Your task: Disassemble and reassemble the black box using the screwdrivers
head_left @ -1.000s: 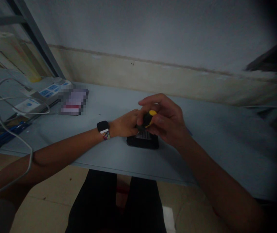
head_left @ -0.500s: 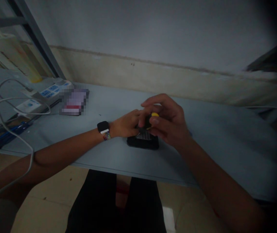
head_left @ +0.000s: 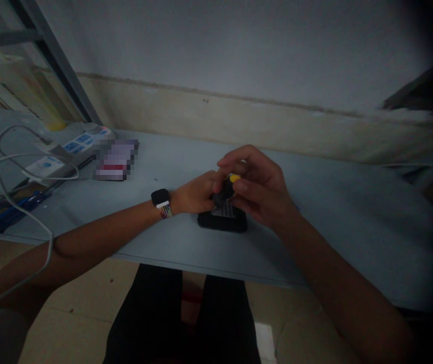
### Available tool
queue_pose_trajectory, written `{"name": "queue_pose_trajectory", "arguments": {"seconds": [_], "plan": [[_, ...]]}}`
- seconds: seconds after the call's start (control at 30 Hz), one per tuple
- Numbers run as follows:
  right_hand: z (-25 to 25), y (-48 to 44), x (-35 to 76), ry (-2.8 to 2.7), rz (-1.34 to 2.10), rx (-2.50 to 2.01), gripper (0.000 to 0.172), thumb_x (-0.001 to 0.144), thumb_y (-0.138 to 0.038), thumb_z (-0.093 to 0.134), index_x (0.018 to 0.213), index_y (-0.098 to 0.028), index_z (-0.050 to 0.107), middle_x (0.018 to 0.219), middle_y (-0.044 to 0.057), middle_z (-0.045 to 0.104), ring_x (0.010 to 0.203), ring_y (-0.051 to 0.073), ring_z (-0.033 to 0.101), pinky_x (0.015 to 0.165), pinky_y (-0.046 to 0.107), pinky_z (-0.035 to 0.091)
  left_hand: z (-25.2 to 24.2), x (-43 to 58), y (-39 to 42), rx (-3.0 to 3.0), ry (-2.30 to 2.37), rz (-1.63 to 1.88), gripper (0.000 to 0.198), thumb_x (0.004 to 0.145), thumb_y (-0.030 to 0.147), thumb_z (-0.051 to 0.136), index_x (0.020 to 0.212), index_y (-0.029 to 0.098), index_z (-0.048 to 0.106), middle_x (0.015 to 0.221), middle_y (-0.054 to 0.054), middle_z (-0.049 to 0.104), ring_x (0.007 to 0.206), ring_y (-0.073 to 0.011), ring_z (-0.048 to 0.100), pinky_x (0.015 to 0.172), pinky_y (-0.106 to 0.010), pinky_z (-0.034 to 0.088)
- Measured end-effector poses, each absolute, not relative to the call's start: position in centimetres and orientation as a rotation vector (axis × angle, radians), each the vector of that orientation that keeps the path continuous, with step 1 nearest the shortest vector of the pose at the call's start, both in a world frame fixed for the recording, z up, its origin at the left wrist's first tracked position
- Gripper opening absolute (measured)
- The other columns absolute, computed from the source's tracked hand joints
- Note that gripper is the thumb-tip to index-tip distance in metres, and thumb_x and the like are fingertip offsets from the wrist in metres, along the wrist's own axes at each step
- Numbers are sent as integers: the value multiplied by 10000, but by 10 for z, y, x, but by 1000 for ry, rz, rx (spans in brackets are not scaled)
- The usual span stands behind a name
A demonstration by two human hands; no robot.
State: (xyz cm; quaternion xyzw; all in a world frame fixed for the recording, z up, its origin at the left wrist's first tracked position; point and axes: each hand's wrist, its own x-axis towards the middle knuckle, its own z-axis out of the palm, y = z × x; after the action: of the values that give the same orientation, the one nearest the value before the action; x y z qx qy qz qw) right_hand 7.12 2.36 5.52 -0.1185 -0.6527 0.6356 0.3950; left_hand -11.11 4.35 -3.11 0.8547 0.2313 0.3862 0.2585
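**Screwdriver upright over a small black device, near table edge**

Dim light, detail poor. Right hand (head_left: 264,194) curled around a screwdriver (head_left: 230,185): fingertips and thumb pinch the yellow-and-black handle, the remaining fingers arch loosely over it. The tool stands roughly upright, its lower end down on a black device (head_left: 222,221) (the tip itself is hidden by the fingers).

The device lies flat on the pale blue table (head_left: 315,242), close to the near edge, in front of the person's lap. A light label shows on its top face.

Left hand (head_left: 195,197) rests on the table at the device's far left corner, against the base of the screwdriver. Its fingers are hidden behind the tool and the right hand, so I cannot tell how far they are closed or what they grip. Black watch (head_left: 161,197) on that wrist.

Well to the left: power strip (head_left: 74,144), looping white cable (head_left: 0,174), blurred-out packet (head_left: 115,159).
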Motion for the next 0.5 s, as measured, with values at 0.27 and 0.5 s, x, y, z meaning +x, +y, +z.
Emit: {"name": "queue_pose_trajectory", "arguments": {"seconds": [0.27,0.5], "plan": [[56,26,74,-1694,1513,-337,200,916,-365,884,986,-225,759,1108,68,850,420,44,500,345,214,396,-32,-115,47,2341,608,933,264,890,137,661,1109,212,787,1332,-114,752,1257,-283,694,1090,-468,604],[56,26,71,-1648,1579,-376,324,849,-375,939,984,-241,677,897,1,794,417,49,461,320,182,295,-35,-112,45,2290,725,998,228,844,129,684,1061,183,728,1204,-123,760,1141,-261,707,1006,-429,621]]}}
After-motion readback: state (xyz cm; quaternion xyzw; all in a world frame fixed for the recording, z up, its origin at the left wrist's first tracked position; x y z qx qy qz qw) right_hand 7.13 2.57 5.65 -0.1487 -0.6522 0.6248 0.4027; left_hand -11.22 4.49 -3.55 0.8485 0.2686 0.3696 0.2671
